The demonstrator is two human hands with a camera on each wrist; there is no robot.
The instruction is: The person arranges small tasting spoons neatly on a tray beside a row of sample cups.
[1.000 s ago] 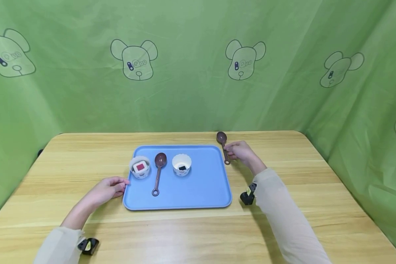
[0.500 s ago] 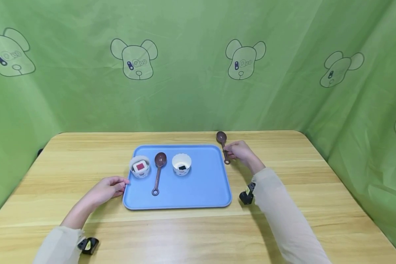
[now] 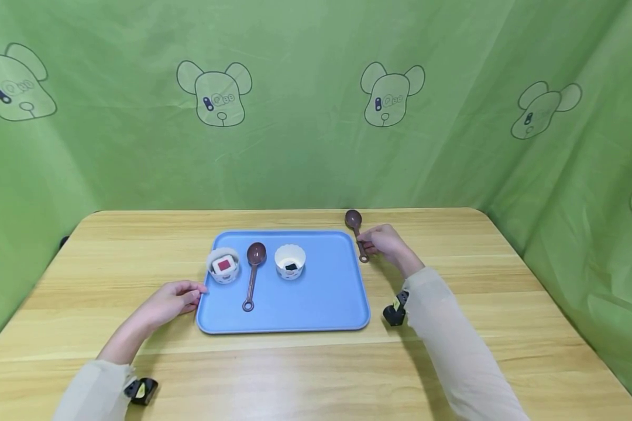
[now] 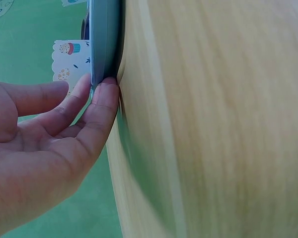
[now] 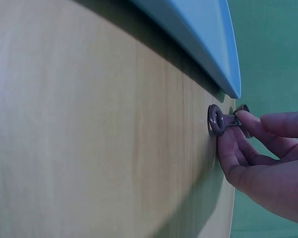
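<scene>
My left hand [image 3: 175, 301] is at the left edge of a blue tray [image 3: 326, 304], fingertips touching its rim and thumb apart in the left wrist view. Beyond the tray's right edge, my right hand [image 3: 384, 241] has its fingers around the handle of a dark brown spoon [image 3: 353, 219], whose bowl points to the back. The ring end of that spoon handle [image 5: 216, 120] shows close over the table in the right wrist view. A second brown spoon [image 3: 256, 255] lies on the tray between two paper baking cups. The left cup [image 3: 225, 277] holds a white block with a red square [image 3: 223, 266].
The right cup [image 3: 289, 255] has a small black piece [image 3: 291, 267] inside. Everything stands on a light wooden table [image 3: 274, 374]. Behind it and along the right side hangs a green curtain [image 3: 305, 164] printed with bear heads.
The ring end of the spoon at my right hand has shifted very slightly to the right. My hands, the tray and the cups hold their places.
</scene>
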